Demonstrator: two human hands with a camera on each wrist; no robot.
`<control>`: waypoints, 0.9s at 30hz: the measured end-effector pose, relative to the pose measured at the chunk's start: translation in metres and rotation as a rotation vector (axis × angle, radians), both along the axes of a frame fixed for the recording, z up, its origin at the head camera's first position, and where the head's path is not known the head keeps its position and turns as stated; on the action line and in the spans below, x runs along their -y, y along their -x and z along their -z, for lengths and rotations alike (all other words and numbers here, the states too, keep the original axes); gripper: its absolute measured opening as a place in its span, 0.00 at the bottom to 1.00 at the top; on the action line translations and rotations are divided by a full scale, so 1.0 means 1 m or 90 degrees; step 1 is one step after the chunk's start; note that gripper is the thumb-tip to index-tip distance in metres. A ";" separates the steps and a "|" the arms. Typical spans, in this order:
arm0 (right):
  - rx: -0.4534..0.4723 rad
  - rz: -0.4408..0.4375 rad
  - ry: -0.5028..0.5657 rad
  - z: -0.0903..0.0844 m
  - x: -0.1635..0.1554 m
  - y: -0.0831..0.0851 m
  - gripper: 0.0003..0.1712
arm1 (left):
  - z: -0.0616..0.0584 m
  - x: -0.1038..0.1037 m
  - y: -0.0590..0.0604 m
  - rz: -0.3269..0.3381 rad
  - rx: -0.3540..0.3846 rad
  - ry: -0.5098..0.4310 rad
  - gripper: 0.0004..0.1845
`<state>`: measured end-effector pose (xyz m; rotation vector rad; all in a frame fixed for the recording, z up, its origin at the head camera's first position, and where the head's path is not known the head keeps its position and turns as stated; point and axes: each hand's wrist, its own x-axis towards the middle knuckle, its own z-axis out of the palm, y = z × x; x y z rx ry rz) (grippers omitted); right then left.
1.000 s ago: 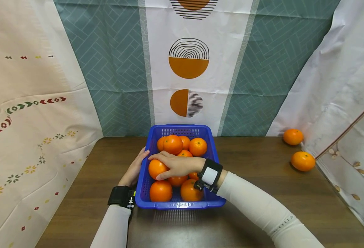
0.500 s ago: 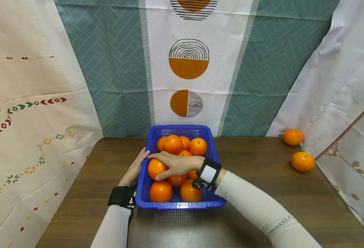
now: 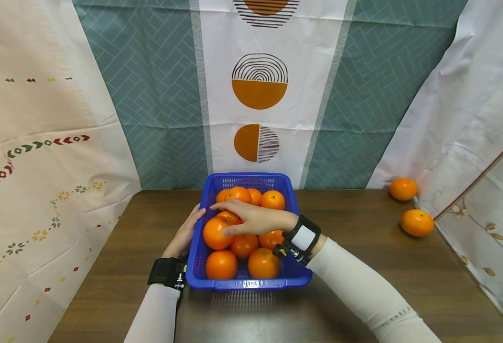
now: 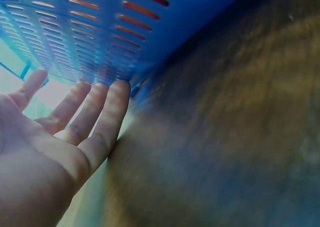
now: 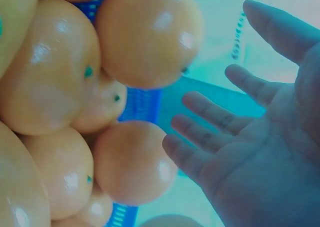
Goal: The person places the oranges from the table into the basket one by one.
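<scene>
A blue plastic basket [image 3: 251, 285] full of several oranges stands on the table. My left hand [image 3: 186, 232] rests against the basket's left side near the rim. In the left wrist view its fingers [image 4: 107, 114] are straight, fingertips at the slotted wall. Over the oranges is my right hand [image 3: 257, 220], palm down, thumb and fingers spread with nothing held. Just left of its thumb lies a large orange [image 3: 215, 234] by the basket's left wall. The right wrist view shows that spread hand [image 5: 255, 142] beside an orange [image 5: 150, 37] with a gap between.
Two loose oranges, a farther one [image 3: 403, 189] and a nearer one [image 3: 417, 223], lie at the table's right edge by the white cloth. A patterned curtain [image 3: 161, 95] hangs along the back of the brown table [image 3: 354, 238].
My right hand has let go of the large orange at the basket's left and moved slightly up and right, uncovering an orange behind it. My left hand has stayed at the basket's side.
</scene>
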<state>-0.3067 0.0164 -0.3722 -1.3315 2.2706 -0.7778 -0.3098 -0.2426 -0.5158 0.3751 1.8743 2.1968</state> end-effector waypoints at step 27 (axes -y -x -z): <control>-0.051 0.184 0.284 -0.024 -0.092 0.017 0.29 | 0.000 0.001 0.000 0.001 -0.013 0.005 0.31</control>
